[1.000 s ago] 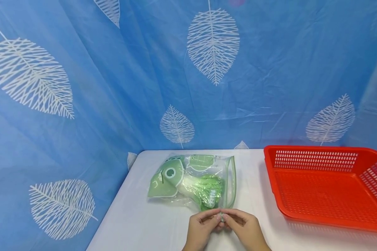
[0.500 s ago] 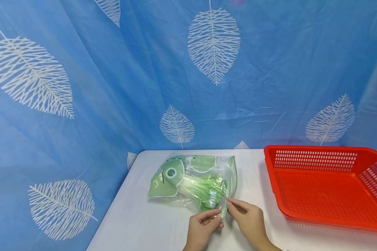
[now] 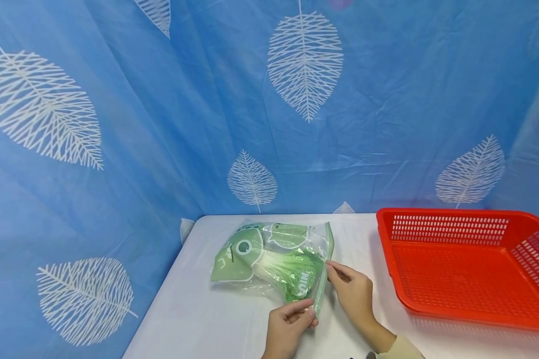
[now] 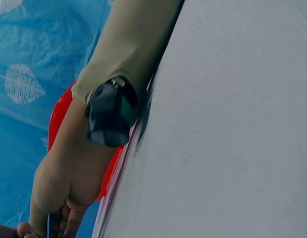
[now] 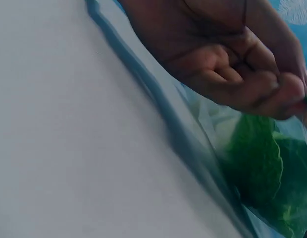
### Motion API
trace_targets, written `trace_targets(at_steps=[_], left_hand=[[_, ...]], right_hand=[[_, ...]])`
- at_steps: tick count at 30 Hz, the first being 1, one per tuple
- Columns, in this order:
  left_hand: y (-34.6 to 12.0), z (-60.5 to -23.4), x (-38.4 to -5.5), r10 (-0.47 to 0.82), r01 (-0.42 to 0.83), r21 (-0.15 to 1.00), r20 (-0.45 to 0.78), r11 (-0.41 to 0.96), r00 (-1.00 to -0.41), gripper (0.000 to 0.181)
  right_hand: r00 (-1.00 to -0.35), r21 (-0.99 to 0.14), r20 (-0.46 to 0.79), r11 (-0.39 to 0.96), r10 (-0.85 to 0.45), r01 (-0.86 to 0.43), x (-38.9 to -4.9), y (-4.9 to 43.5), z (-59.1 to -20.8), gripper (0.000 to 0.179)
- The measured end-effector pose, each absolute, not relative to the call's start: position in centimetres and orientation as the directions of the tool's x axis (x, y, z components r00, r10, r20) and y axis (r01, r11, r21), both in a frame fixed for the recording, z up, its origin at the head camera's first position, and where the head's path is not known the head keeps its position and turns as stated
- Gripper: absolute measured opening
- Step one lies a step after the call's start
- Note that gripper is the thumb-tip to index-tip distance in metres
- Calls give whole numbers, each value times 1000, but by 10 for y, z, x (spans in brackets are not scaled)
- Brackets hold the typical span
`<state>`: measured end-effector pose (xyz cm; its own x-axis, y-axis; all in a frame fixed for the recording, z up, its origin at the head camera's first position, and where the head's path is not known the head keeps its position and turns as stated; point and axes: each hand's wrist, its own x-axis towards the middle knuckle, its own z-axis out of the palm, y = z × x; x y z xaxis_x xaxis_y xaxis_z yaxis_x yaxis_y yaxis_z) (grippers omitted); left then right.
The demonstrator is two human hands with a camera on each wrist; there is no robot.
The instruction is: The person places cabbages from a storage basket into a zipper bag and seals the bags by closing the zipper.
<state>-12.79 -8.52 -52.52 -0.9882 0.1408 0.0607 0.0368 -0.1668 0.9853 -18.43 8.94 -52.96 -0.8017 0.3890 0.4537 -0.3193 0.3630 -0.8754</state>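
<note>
A clear zip bag (image 3: 251, 286) with a green cartoon print lies on the white table, its mouth facing right. Inside it is a leafy green vegetable (image 3: 292, 269) with pale stalks, whose leaves also show through the plastic in the right wrist view. My left hand (image 3: 289, 324) pinches the near corner of the bag's zip edge. Further up that same edge, my right hand (image 3: 355, 294) pinches the zip strip between thumb and index finger. In the left wrist view, the right forearm wears a black wrist camera (image 4: 111, 114) below a beige sleeve (image 4: 128, 44).
A red perforated plastic basket (image 3: 471, 269) stands to the right of the bag on the white table (image 3: 197, 319). Blue cloth (image 3: 386, 99) with white leaf prints hangs behind and along the left side.
My right hand has slid away from the left hand, up along the zip edge, toward the far side. The bag's mouth has drawn closer together. My left hand stays at the near corner.
</note>
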Motion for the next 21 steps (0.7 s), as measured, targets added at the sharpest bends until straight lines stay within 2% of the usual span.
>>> trace_targets(at_steps=[3,11,16,21], left_hand=[[-86,-525,-128,133,41,987,62,-154,-989,25],[-98,-524,-129,113,68,989,83,-130,-990,25],[-100,-521,-127,140,92,985,113,-148,-984,27],[-99,-519,-126,137,68,984,91,-163,-986,27]], right_hand=[[-780,-866,472,381,411,-323,-196,90,-531,14],[-796,-895,411,363,444,-260,-231,90,-533,15],[-786,-899,392,379,478,-218,-247,95,-532,15],[-775,-898,388,395,499,-195,-261,104,-530,18]])
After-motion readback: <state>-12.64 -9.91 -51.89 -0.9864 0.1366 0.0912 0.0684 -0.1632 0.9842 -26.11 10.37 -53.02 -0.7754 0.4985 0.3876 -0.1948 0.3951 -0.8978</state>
